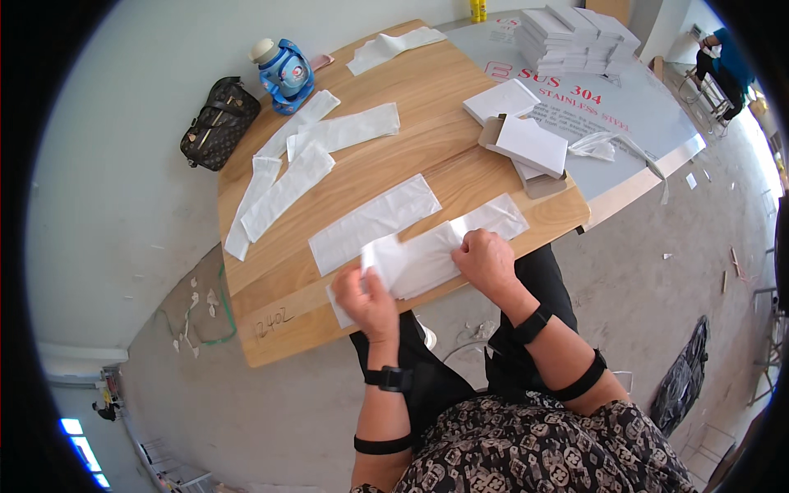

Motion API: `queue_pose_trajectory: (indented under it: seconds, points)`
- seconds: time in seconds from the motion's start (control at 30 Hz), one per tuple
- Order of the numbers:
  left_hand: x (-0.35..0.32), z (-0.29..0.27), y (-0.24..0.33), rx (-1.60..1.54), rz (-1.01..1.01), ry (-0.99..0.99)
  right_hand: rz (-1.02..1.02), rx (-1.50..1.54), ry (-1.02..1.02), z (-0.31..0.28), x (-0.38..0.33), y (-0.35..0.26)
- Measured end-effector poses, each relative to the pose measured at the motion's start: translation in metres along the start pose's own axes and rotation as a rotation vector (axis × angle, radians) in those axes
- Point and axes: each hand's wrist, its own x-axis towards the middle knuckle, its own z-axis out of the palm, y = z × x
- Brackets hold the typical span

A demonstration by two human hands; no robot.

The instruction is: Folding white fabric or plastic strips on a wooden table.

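My left hand [367, 304], slightly blurred, pinches the raised end of a thin white strip [421, 261] at the near edge of a wooden table. The fingers of my right hand [491, 264] are curled closed on the same strip, farther right. Under it, the end of another flat white piece [496, 215] sticks out to the right. Just beyond my hands lies a separate wrinkled white strip [376, 222]. Whether the strips are paper, film or cloth I cannot tell.
More white strips [343, 131] lie across the wooden table [460, 156]. White boxes [526, 144] sit at its right, one with an open flap. Beyond stand stacked white boxes [571, 41] on a sheet-covered surface. A blue bottle [286, 78] and dark bag [220, 123] are far left.
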Motion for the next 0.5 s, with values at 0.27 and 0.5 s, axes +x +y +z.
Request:
queue_pose_trajectory:
  seconds: [0.27,0.5]
  points:
    - [0.001,-0.017,0.030,0.210,0.410,-0.102,0.012,-0.019,-0.029,-0.008,0.002,0.000]
    - [-0.020,0.039,0.068,0.225,0.372,-0.700,0.033,-0.015,-0.043,-0.007,0.005,0.002]
